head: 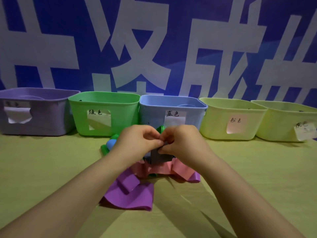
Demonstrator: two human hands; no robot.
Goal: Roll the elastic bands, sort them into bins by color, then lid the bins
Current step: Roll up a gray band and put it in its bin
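Pinching the top end of the grey elastic band (157, 156), both hands work over the middle of the table (257, 177). The left hand (137, 140) and right hand (183, 141) meet knuckle to knuckle, fingers (167, 147) curled in and clamped on the band's upper edge. From that grip the grey strip hangs down between the two wrists, and its lower part reaches the heap below.

Under it lies the crumpled pink band (173, 170), and nearer the person the purple band (130, 193) sprawls with a fold on top. Poking out behind the left hand are a green band (104, 148) and a blue band (111, 143), and another scrap of green peeks above the knuckles.

Along the back stands a row of five open bins, side by side, each with a handwritten paper label: purple bin (42, 124), green bin (80, 117), blue bin (151, 109), pale yellow bin (214, 124) and far-right yellow bin (277, 129). Behind them rises a blue banner (51, 14) with big white characters.
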